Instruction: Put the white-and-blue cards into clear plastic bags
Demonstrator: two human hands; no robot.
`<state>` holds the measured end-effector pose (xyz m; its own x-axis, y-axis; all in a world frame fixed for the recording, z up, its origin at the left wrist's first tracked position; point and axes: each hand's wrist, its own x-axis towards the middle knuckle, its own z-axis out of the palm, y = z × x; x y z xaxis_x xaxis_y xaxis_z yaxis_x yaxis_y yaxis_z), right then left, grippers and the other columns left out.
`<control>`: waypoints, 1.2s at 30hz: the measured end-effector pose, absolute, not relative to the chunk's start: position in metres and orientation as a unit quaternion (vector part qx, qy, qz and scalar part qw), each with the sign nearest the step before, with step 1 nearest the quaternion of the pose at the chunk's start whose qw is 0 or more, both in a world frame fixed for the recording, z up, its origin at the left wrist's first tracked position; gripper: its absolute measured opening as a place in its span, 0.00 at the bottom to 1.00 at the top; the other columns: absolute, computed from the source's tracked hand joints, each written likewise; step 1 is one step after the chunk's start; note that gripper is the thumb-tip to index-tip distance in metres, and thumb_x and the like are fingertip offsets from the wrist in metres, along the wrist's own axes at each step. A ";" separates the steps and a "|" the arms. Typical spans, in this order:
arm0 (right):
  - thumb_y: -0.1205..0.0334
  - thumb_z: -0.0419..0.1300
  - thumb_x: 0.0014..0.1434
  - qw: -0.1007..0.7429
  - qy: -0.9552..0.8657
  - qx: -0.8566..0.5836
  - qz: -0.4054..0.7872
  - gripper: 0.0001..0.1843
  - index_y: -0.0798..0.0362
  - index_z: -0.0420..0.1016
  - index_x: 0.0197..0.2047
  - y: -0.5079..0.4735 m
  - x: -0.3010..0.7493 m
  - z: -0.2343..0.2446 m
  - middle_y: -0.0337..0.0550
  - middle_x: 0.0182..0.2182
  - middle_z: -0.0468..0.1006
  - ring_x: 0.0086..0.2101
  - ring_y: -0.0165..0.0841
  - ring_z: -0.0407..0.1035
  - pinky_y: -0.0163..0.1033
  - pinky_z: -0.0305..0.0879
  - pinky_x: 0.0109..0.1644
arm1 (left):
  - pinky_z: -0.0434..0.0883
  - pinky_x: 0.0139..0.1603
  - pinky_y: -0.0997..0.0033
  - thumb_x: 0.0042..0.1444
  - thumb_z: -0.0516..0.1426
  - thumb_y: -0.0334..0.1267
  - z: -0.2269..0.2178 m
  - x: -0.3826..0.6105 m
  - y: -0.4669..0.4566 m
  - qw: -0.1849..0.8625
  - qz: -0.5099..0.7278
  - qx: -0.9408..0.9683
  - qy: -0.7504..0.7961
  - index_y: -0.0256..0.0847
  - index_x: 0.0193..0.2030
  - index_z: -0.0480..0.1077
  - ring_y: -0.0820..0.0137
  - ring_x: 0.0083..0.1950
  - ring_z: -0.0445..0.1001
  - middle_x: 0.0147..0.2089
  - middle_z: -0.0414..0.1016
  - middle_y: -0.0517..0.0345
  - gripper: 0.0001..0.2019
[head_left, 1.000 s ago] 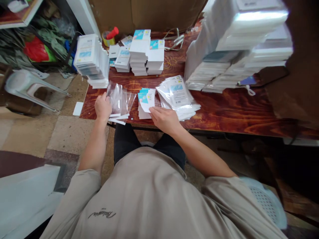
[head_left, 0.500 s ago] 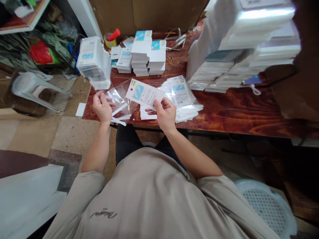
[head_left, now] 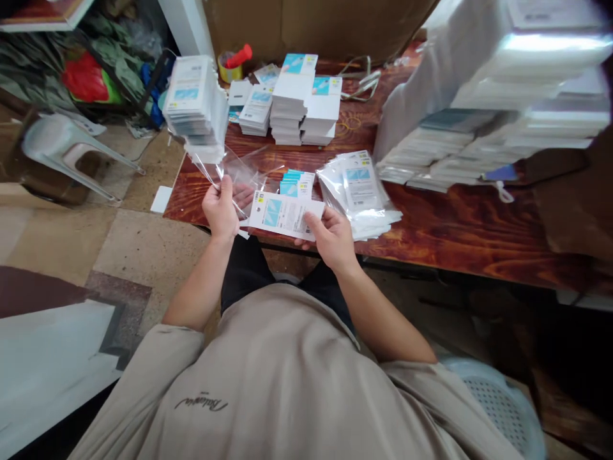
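My left hand [head_left: 223, 209] pinches a clear plastic bag [head_left: 244, 169] near the table's front edge. In my right hand [head_left: 334, 236] is a printed card [head_left: 282, 216], white with a blue picture and a punched hole, gripped at its right end between thumb and fingers. The card's left end lies close to the fingers of my left hand, by the bag; whether it is inside the bag I cannot tell. Behind the held card lie several blue-and-white cards [head_left: 295, 184]. To the right is a pile of bagged cards [head_left: 360, 185].
Stacks of cards [head_left: 293, 89] stand at the back, beside a tape roll [head_left: 230, 69] with a red object. A tall stack of bagged cards [head_left: 195, 102] stands at the left edge. Large piles of packs [head_left: 431, 121] fill the right. A plastic stool [head_left: 57, 140] is on the floor.
My right hand has brought the card lower and turned it nearly level, close to my left hand. My left hand has raised the plastic bag. The view has shifted slightly left.
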<state>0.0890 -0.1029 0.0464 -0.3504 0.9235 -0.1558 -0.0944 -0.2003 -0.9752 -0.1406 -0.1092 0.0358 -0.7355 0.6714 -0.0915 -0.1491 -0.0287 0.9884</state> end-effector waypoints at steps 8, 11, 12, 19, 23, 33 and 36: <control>0.32 0.68 0.57 0.480 -0.463 -0.460 0.586 0.30 0.49 0.72 0.46 -0.099 0.077 0.033 0.41 0.35 0.84 0.24 0.33 0.77 0.38 0.78 0.25 | 0.80 0.37 0.68 0.62 0.63 0.58 0.035 -0.097 -0.112 0.362 0.697 0.199 0.586 0.46 0.41 0.67 0.65 0.41 0.85 0.39 0.82 0.56 0.19; 0.33 0.69 0.56 0.513 -0.450 -0.439 0.584 0.29 0.49 0.75 0.47 -0.104 0.072 0.027 0.43 0.40 0.85 0.32 0.35 0.80 0.40 0.82 0.32 | 0.80 0.38 0.69 0.61 0.66 0.55 0.033 -0.091 -0.116 0.376 0.709 0.212 0.558 0.45 0.41 0.69 0.66 0.39 0.84 0.38 0.83 0.58 0.17; 0.34 0.70 0.56 0.508 -0.461 -0.425 0.591 0.28 0.50 0.77 0.46 -0.105 0.074 0.025 0.43 0.40 0.85 0.33 0.36 0.81 0.40 0.81 0.33 | 0.80 0.39 0.68 0.61 0.66 0.53 0.033 -0.091 -0.117 0.375 0.716 0.215 0.548 0.45 0.41 0.70 0.66 0.40 0.84 0.38 0.83 0.58 0.16; 0.38 0.73 0.54 0.360 -0.601 -0.324 0.636 0.25 0.52 0.77 0.33 -0.097 0.105 0.018 0.38 0.24 0.78 0.25 0.30 0.72 0.36 0.68 0.27 | 0.82 0.48 0.62 0.53 0.71 0.53 0.048 -0.092 -0.128 0.429 0.715 0.234 0.500 0.43 0.41 0.73 0.58 0.51 0.85 0.45 0.85 0.52 0.20; 0.38 0.77 0.46 0.463 -0.564 -0.401 0.554 0.32 0.49 0.73 0.44 -0.100 0.090 0.017 0.34 0.31 0.76 0.30 0.29 0.70 0.35 0.70 0.33 | 0.83 0.46 0.60 0.50 0.73 0.56 0.051 -0.068 -0.142 0.506 0.668 0.268 0.475 0.44 0.46 0.77 0.56 0.51 0.85 0.46 0.85 0.51 0.24; 0.43 0.65 0.60 0.507 -0.573 -0.547 0.340 0.27 0.54 0.74 0.54 -0.031 0.157 0.019 0.46 0.36 0.80 0.35 0.38 0.75 0.46 0.75 0.42 | 0.74 0.62 0.50 0.67 0.59 0.45 0.035 -0.141 -0.069 0.219 0.418 0.512 0.717 0.39 0.47 0.79 0.53 0.54 0.81 0.49 0.83 0.43 0.12; 0.49 0.63 0.62 0.422 -0.589 -0.679 0.120 0.23 0.58 0.75 0.52 -0.003 0.182 0.012 0.57 0.41 0.81 0.44 0.49 0.74 0.60 0.71 0.53 | 0.63 0.72 0.46 0.62 0.60 0.31 0.038 -0.190 -0.028 0.075 0.262 0.535 0.800 0.31 0.58 0.76 0.46 0.67 0.73 0.62 0.77 0.32 0.18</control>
